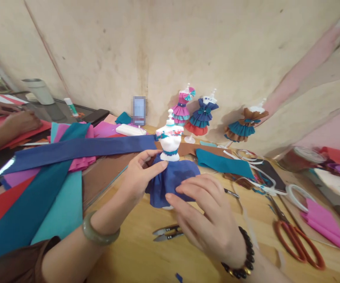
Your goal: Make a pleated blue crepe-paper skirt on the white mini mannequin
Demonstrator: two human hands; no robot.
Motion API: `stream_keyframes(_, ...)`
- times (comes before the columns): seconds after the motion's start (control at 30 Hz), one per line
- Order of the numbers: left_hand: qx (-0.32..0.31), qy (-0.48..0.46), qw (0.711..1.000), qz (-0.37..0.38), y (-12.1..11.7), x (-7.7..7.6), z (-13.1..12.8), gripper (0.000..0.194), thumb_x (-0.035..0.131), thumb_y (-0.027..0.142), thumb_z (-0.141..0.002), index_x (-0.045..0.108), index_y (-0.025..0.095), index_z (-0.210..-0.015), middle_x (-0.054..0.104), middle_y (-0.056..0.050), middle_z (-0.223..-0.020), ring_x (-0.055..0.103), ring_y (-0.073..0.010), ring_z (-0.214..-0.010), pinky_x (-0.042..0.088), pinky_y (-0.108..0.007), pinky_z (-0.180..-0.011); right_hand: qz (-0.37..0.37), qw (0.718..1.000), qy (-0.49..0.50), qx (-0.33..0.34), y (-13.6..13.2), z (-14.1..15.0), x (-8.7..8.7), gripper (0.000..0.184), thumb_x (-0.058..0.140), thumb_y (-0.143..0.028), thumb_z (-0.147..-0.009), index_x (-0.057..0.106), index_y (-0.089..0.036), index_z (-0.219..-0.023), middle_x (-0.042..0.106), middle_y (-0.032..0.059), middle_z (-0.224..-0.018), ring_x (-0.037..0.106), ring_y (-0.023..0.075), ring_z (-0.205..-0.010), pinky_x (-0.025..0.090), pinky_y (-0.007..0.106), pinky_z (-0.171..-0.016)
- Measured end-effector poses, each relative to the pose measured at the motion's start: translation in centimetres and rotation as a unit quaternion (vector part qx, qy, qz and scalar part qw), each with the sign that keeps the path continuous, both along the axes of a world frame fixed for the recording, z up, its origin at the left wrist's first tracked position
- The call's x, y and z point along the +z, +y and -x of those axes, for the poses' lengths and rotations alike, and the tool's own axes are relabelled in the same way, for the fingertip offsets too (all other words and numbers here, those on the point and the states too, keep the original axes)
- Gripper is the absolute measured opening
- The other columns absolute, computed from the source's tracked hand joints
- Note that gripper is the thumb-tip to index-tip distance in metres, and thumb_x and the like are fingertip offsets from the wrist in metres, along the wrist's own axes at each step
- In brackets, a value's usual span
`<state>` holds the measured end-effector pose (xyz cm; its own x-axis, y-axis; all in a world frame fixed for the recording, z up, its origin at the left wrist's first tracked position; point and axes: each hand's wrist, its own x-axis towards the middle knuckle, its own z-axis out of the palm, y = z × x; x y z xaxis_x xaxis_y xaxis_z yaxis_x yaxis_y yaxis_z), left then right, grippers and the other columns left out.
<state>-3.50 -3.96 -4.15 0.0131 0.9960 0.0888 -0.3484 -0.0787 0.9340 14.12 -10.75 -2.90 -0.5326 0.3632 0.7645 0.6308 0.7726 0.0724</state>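
Note:
A small white dress-form mannequin (169, 135) stands upright in the middle, with blue and pink trim around its chest and a teal band at the waist. Around its lower part hangs a gathered blue skirt (170, 177). My left hand (142, 171) pinches the skirt's top edge at the left, thumb in front just below the waist. My right hand (203, 210) is at the skirt's lower right, fingers apart and slightly bent; whether the fingertips touch the skirt is unclear. Thread snips (167, 232) lie on the table below the skirt.
Three dressed mannequins (203, 114) stand by the wall. Orange-handled scissors (299, 241) and a teal strip (224, 162) lie right. Coloured sheets and a long blue strip (78, 151) cover the left. Another person's hands (22, 124) work on red material at far left.

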Motion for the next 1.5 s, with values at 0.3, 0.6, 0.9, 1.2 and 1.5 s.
stream_keyframes(0.3,-0.024,-0.004,1.000,-0.007,0.0,-0.2,0.0,0.031,0.088,0.028,-0.064,0.075,0.019,-0.091,0.077,-0.002,-0.089,0.068,-0.0151,-0.079,0.054,-0.025,-0.075,-0.040,0.999,0.000,-0.033,0.5,0.1,-0.8,0.024,0.057,-0.004,-0.091,0.069,-0.014,-0.108,0.070,0.0113,-0.091,0.061,0.0254,-0.091,0.049,0.043,-0.078)
stream_keyframes(0.6,-0.008,0.012,1.000,0.000,0.0,0.2,0.0,0.031,0.087,0.030,-0.062,0.076,0.019,-0.089,0.078,-0.005,-0.088,0.070,-0.0184,-0.075,0.057,-0.030,-0.071,-0.037,0.998,-0.058,0.008,0.5,0.2,-1.4,0.021,0.054,-0.007,-0.092,0.072,-0.018,-0.093,0.070,0.0054,-0.083,0.059,0.0208,-0.079,0.047,0.040,-0.074)
stream_keyframes(0.9,-0.001,0.043,0.999,-0.023,0.1,0.2,0.0,0.031,0.087,0.032,-0.063,0.078,0.019,-0.090,0.079,-0.005,-0.088,0.072,-0.0209,-0.079,0.060,-0.030,-0.069,0.001,0.996,-0.093,0.000,1.8,0.8,-3.8,0.021,0.052,-0.006,-0.094,0.071,-0.014,-0.091,0.068,0.0071,-0.082,0.054,0.0204,-0.074,0.042,0.036,-0.067)
stream_keyframes(1.2,0.003,0.125,0.987,-0.105,0.3,-0.9,0.4,0.035,0.082,0.036,-0.074,0.078,0.021,-0.106,0.080,-0.007,-0.103,0.074,-0.0266,-0.095,0.061,-0.039,-0.089,0.060,0.997,0.017,0.049,1.4,-0.1,-2.0,0.022,0.059,-0.016,-0.092,0.061,-0.012,-0.113,0.068,0.0082,-0.085,0.060,0.0215,-0.077,0.048,0.037,-0.069)
stream_keyframes(1.5,-0.017,0.137,0.985,-0.106,-0.2,-1.0,0.2,0.065,0.083,0.040,-0.074,0.051,0.021,-0.128,0.079,-0.008,-0.101,0.074,-0.0247,-0.096,0.059,-0.035,-0.084,0.219,0.938,0.237,-0.125,2.4,-1.6,-0.5,0.020,0.069,-0.034,-0.088,0.061,-0.022,-0.103,0.071,0.0072,-0.098,0.068,0.0240,-0.093,0.055,0.039,-0.081)
